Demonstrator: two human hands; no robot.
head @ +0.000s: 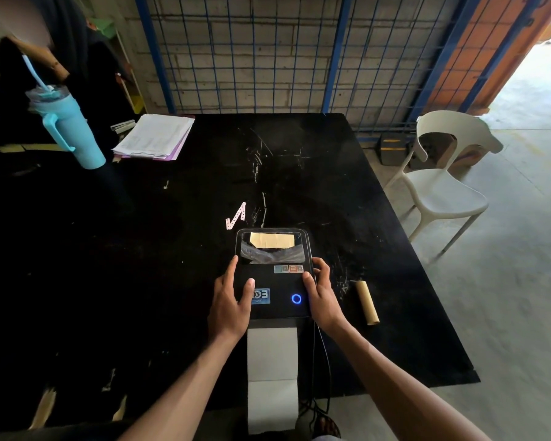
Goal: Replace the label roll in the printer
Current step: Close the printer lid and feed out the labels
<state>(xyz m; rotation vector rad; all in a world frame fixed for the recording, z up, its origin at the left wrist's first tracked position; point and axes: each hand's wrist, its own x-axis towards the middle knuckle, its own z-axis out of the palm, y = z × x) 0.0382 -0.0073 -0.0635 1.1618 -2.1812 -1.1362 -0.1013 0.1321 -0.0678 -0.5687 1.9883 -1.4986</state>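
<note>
A black label printer [277, 281] sits on the black table near its front edge, lid down, with a blue ring light lit. Through its clear window a tan label roll [271, 240] shows inside. A strip of white labels [271, 370] runs out of the printer's front toward me and over the table edge. My left hand [231, 300] lies flat on the lid's left side, fingers spread. My right hand [320, 294] grips the printer's right edge. An empty cardboard core [367, 302] lies on the table just right of the printer.
A blue tumbler with a straw [67, 128] and a paper stack [155, 136] stand at the table's far left. A small pink paper scrap [236, 216] lies behind the printer. A white chair [442, 183] stands right of the table. A person [45, 58] stands far left.
</note>
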